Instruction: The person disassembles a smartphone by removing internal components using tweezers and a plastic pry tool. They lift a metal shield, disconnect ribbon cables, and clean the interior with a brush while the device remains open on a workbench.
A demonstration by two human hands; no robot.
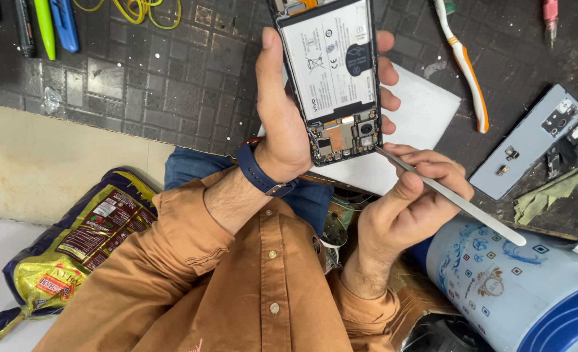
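My left hand grips an opened phone upright, its back cover off, showing a white battery and a circuit board with a camera module at the lower end. My right hand pinches a thin metal pry tool; the tool's tip touches the phone's lower right corner beside the camera module. A blue watch strap sits on my left wrist. Both sleeves are rust-brown.
The phone's pale blue back cover lies at right on the dark textured mat, next to a green cloth scrap. A white sheet, a toothbrush, pens, yellow rubber bands, a patterned drum and a foil bag surround me.
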